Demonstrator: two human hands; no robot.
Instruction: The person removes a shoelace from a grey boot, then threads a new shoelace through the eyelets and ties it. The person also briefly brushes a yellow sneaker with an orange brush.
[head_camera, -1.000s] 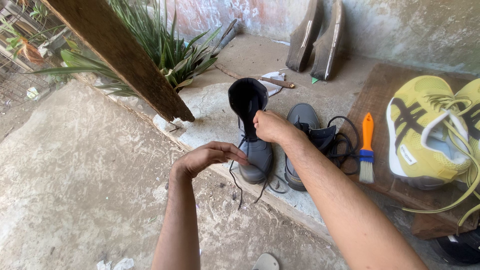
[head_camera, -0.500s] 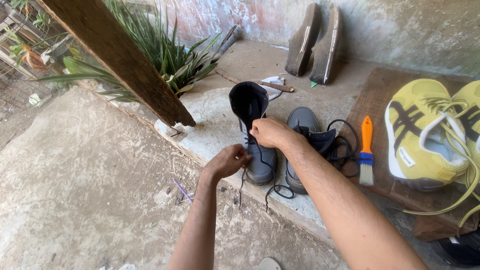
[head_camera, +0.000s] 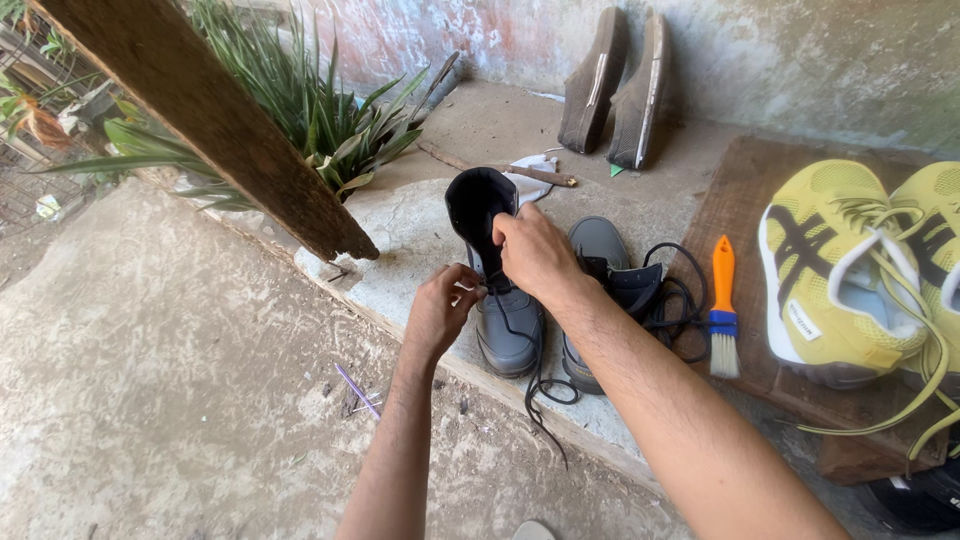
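Note:
Two grey lace-up boots stand side by side on a concrete ledge. My right hand (head_camera: 535, 252) grips the raised black tongue of the left boot (head_camera: 507, 335) near its top. My left hand (head_camera: 442, 308) pinches the black shoelace (head_camera: 537, 385) at the boot's eyelets, and the lace's loose end trails down over the ledge edge. The right boot (head_camera: 600, 248) lies partly hidden behind my right forearm, its own black lace (head_camera: 678, 300) looped beside it.
An orange-handled brush (head_camera: 722, 308) lies on a wooden board (head_camera: 745, 180) with a pair of yellow sneakers (head_camera: 835, 275). Two dark shoes (head_camera: 615, 85) lean against the back wall. A slanted wooden beam (head_camera: 215, 130) and a spiky green plant (head_camera: 315, 115) stand left.
My left hand has moved up from low in front of the ledge to the boot's eyelets and taken the lace. My right hand stays on the boot's tongue.

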